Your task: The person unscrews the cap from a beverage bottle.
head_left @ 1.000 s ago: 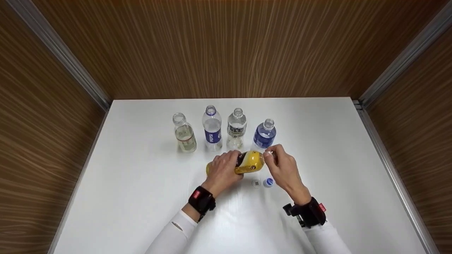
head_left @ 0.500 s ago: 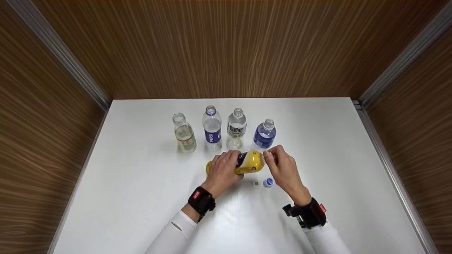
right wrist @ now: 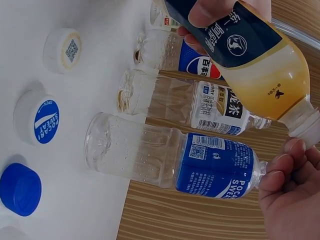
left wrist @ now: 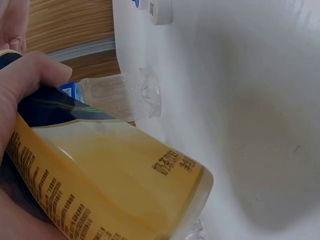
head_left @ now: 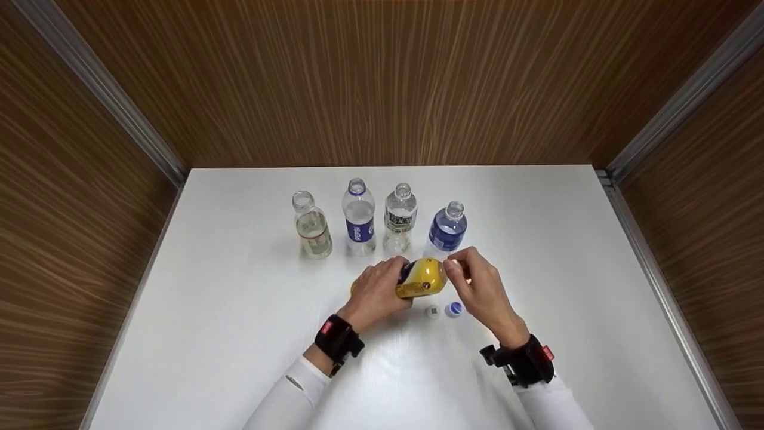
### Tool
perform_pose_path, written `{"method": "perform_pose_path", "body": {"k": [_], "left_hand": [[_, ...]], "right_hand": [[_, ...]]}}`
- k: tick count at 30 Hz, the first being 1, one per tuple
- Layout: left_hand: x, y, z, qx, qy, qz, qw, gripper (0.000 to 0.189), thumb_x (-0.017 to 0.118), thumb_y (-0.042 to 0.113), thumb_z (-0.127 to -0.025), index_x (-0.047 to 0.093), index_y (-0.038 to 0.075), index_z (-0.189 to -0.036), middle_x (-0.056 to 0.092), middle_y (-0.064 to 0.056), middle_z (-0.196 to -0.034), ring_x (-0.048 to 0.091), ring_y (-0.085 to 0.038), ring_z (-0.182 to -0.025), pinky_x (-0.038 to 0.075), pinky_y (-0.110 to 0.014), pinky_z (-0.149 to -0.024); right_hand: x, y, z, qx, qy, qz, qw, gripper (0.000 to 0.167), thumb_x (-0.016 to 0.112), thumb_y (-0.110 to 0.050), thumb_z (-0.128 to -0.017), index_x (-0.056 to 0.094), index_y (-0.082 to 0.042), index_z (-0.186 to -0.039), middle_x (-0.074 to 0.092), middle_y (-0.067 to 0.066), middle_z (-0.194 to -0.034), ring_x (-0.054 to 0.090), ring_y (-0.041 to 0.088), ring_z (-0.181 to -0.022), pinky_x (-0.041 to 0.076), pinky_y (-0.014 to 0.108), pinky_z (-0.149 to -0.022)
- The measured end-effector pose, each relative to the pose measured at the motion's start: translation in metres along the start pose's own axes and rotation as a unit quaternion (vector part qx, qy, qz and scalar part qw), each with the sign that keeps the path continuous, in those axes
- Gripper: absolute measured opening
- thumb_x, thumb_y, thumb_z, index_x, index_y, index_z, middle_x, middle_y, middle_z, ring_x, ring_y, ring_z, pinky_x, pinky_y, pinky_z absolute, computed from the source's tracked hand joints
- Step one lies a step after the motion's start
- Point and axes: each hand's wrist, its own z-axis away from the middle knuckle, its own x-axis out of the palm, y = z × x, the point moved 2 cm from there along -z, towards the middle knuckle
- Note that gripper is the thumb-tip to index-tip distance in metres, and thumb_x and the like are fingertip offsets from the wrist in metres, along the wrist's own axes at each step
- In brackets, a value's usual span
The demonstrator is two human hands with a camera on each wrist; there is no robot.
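Observation:
My left hand (head_left: 377,291) grips a yellow bottle (head_left: 425,277) with a dark label band round its middle, tilted with its neck to the right. In the right wrist view, a pale cap (right wrist: 309,131) sits at the bottle's neck. The fingertips of my right hand (head_left: 480,289) pinch at this cap; in the head view they hide most of it. Below the bottle lie a white cap (head_left: 433,311) with a printed square code and a white cap with a blue top (head_left: 454,309). A plain blue cap (right wrist: 21,189) shows beside them in the right wrist view.
Behind the hands stand uncapped bottles in a row: a clear one with pale liquid (head_left: 313,230), a Pepsi bottle (head_left: 359,224), a clear tea bottle (head_left: 400,218) and a Pocari Sweat bottle (head_left: 447,227). Wood-grain panels (head_left: 382,83) enclose the white table (head_left: 239,334).
The yellow bottle has rolled and dipped slightly in my left hand's grip. My right hand has come a little lower with its fingertips at the neck. The standing bottles and loose caps stay put.

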Motion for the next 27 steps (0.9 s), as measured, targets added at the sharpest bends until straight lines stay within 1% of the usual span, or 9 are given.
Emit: {"method": "perform_pose_path", "body": {"k": [3,7,10,12,15,18,20,23,27], "left_hand": [[-0.0016,-0.0004,0.0006,-0.002,-0.022,0.022,0.9995,0.066,0.092,0.023,-0.073,0.058,0.013,-0.128,0.069,-0.004,-0.116,0.065,-0.022,-0.102,0.053,-0.041,-0.093],[-0.0022,-0.0013,0.0012,0.008,-0.045,0.063,0.9970,0.062,0.091,0.019,-0.073,0.057,0.013,-0.125,0.069,-0.004,-0.115,0.066,-0.022,-0.102,0.054,-0.040,-0.090],[-0.0006,-0.0012,0.0010,0.012,-0.043,0.068,0.9967,0.061,0.092,0.018,-0.073,0.057,0.013,-0.123,0.070,-0.004,-0.115,0.067,-0.022,-0.103,0.055,-0.040,-0.091],[0.0011,-0.0008,0.0009,0.010,-0.024,0.043,0.9987,0.062,0.092,0.021,-0.074,0.057,0.013,-0.125,0.069,-0.005,-0.116,0.066,-0.022,-0.103,0.054,-0.040,-0.092],[0.0031,0.0003,0.0016,0.014,0.031,-0.017,0.9993,0.065,0.092,0.026,-0.073,0.058,0.012,-0.127,0.069,-0.005,-0.117,0.066,-0.023,-0.104,0.053,-0.041,-0.093],[0.0031,0.0010,0.0037,0.027,0.091,-0.073,0.9928,0.067,0.093,0.026,-0.072,0.058,0.010,-0.127,0.069,-0.006,-0.116,0.066,-0.024,-0.104,0.052,-0.042,-0.094],[0.0029,0.0008,0.0051,0.040,0.119,-0.104,0.9867,0.067,0.094,0.026,-0.071,0.059,0.009,-0.125,0.069,-0.007,-0.113,0.066,-0.025,-0.102,0.052,-0.043,-0.094],[0.0028,-0.0002,0.0067,0.052,0.130,-0.132,0.9812,0.068,0.095,0.028,-0.070,0.059,0.009,-0.125,0.068,-0.008,-0.111,0.065,-0.026,-0.101,0.051,-0.045,-0.093],[0.0014,-0.0022,0.0070,0.052,0.117,-0.124,0.9840,0.071,0.095,0.028,-0.070,0.059,0.009,-0.128,0.068,-0.009,-0.113,0.065,-0.027,-0.103,0.051,-0.045,-0.094]], "right_hand": [[-0.0010,0.0002,0.0003,-0.012,-0.009,-0.001,0.9999,0.011,0.068,-0.001,-0.097,0.060,0.000,-0.105,0.060,0.001,-0.084,0.052,0.008,-0.070,0.047,0.027,-0.057],[-0.0021,0.0017,0.0012,-0.038,-0.012,-0.006,0.9992,0.013,0.069,-0.006,-0.098,0.061,0.000,-0.105,0.059,0.001,-0.085,0.053,0.008,-0.072,0.048,0.025,-0.060],[-0.0027,0.0016,0.0013,-0.045,-0.005,-0.013,0.9989,0.013,0.070,-0.007,-0.097,0.061,0.001,-0.104,0.060,0.002,-0.084,0.055,0.009,-0.071,0.050,0.025,-0.060],[-0.0028,0.0008,0.0007,-0.026,0.005,-0.006,0.9996,0.012,0.069,-0.009,-0.097,0.062,0.000,-0.102,0.060,0.001,-0.082,0.054,0.009,-0.069,0.049,0.026,-0.058],[-0.0029,-0.0001,-0.0001,0.035,0.023,0.022,0.9989,0.014,0.067,-0.016,-0.097,0.062,-0.003,-0.100,0.054,-0.004,-0.074,0.048,0.008,-0.062,0.042,0.026,-0.054],[-0.0033,-0.0010,0.0001,0.085,0.027,0.049,0.9948,0.018,0.067,-0.023,-0.097,0.062,-0.006,-0.099,0.045,-0.008,-0.068,0.041,0.008,-0.057,0.034,0.026,-0.053],[-0.0035,-0.0015,0.0006,0.099,0.022,0.051,0.9935,0.019,0.068,-0.024,-0.097,0.062,-0.006,-0.099,0.043,-0.009,-0.066,0.039,0.008,-0.055,0.032,0.026,-0.053],[-0.0033,-0.0012,0.0015,0.094,0.011,0.039,0.9948,0.015,0.070,-0.019,-0.098,0.062,-0.006,-0.097,0.043,-0.010,-0.066,0.038,0.007,-0.055,0.031,0.025,-0.052],[-0.0028,0.0004,0.0024,0.072,-0.008,0.014,0.9973,0.011,0.070,-0.012,-0.099,0.060,-0.006,-0.099,0.044,-0.011,-0.068,0.039,0.006,-0.056,0.031,0.023,-0.051]]}}
